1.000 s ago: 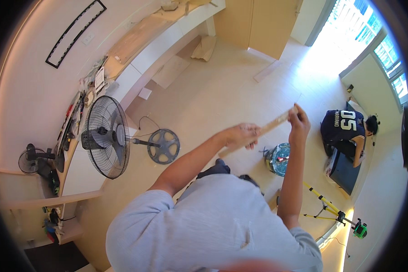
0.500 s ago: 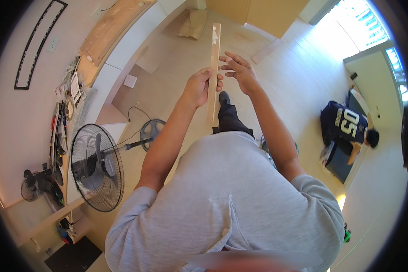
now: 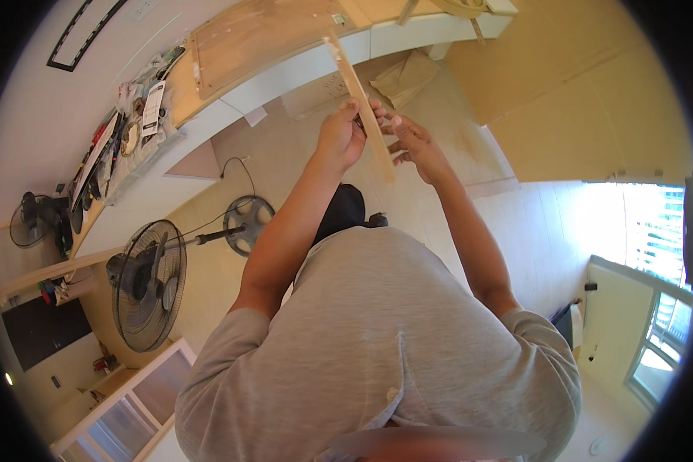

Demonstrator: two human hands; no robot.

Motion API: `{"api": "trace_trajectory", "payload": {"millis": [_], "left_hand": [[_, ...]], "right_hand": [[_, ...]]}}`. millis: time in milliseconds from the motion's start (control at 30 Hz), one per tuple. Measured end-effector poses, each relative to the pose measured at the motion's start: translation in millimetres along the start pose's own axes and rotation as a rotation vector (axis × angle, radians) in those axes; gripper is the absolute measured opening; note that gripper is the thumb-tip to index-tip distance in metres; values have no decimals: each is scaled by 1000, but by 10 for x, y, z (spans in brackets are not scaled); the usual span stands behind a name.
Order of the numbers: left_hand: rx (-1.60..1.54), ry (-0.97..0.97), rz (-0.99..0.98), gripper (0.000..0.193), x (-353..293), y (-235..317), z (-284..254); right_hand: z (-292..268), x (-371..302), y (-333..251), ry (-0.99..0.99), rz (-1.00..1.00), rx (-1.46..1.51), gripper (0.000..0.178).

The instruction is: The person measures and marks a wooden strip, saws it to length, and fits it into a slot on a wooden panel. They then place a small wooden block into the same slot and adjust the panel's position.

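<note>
A narrow, flat strip of wood [image 3: 351,79] is held up in front of me, its far end tilted to the left. My left hand [image 3: 340,137] grips the strip around its middle, thumb on the near face and fingertips showing past the other edge. Just right of the strip is my right hand [image 3: 421,148], its fingers apart and pointing at the wood. Whether those fingertips touch the strip cannot be made out.
A long counter [image 3: 242,95] runs along the left and far side, with tools and papers piled on it. A standing fan [image 3: 150,285] is at my left, its round base [image 3: 249,225] on the floor. A brown paper bag [image 3: 405,79] lies below the counter.
My view has swung to the right, toward the bright window. The wood strip now leans left instead of standing nearly straight. The other person in a dark jersey has mostly left the view.
</note>
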State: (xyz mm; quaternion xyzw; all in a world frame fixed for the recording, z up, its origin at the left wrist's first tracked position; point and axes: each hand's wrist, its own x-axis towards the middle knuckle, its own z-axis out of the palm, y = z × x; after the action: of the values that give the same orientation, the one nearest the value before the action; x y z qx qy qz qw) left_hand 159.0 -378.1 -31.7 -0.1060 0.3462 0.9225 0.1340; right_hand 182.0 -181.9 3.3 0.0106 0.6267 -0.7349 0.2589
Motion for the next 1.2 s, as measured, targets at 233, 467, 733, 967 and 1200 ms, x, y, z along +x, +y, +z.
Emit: {"api": "trace_trajectory", "payload": {"millis": [233,467,733,967,1200], "left_hand": [[-125,99,133,25,1407,428,-244],[602,99,-163,29,2154,1098,-285],[1890,195,925,38,2763,1914,101],[1352,204,295,27,2987,2051,-119],[846,490,160,27,3378,1634,-230]], "right_hand": [[-450,1278,-564,43,-133,-215,42],[-1076,2474,-1469,125,-273,-322,32],[-1477,3535,-2237,-189,-170,-337,37],[-1503,4825,-2438,-422,-205,-315,43],[-1148,6063,-1903,-308,-15,-206,59]]}}
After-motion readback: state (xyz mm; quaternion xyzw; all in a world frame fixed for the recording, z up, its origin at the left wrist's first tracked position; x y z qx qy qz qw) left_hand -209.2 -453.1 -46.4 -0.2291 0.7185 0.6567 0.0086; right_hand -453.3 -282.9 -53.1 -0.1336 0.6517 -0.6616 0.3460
